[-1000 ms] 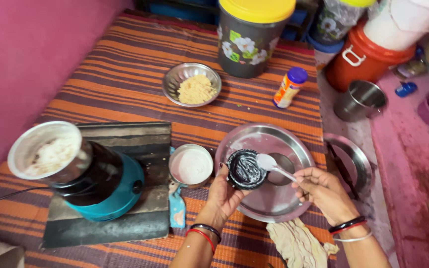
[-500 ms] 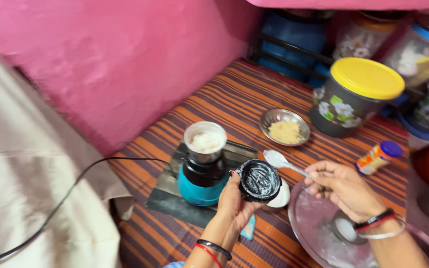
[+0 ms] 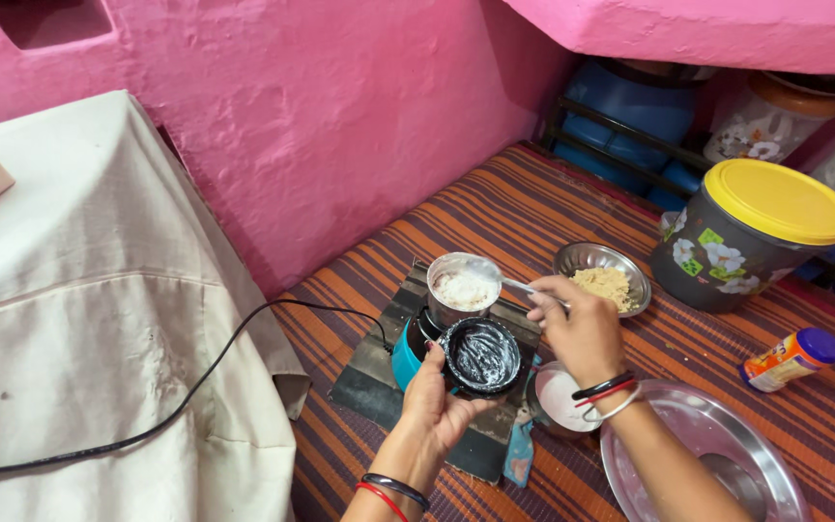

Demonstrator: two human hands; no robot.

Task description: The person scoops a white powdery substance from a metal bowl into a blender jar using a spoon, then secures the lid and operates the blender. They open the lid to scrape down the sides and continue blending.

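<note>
Looking down, I see my left hand (image 3: 437, 406) with its fingers closed around a black round lid (image 3: 481, 356), its inside smeared with white paste, held just at 5 o'clock of the steel grinder jar (image 3: 463, 288). My right hand (image 3: 582, 333) has its fingers pinched on a white spoon (image 3: 495, 273), whose bowl sits over the jar's open mouth; white powder fills the jar. The jar stands on a teal mixer base (image 3: 406, 356), mostly hidden behind the lid, on a dark slab. A black cord (image 3: 195, 387) runs off toward 9 o'clock over a white cloth (image 3: 99, 290). At 3 o'clock of the jar a shiny steel bowl (image 3: 572, 259) holds tan crumbs. Beyond it stands a dark flowered container with a yellow lid (image 3: 756, 232). A striped orange mat (image 3: 514, 208) covers the worktop, rough pink wall behind.
</note>
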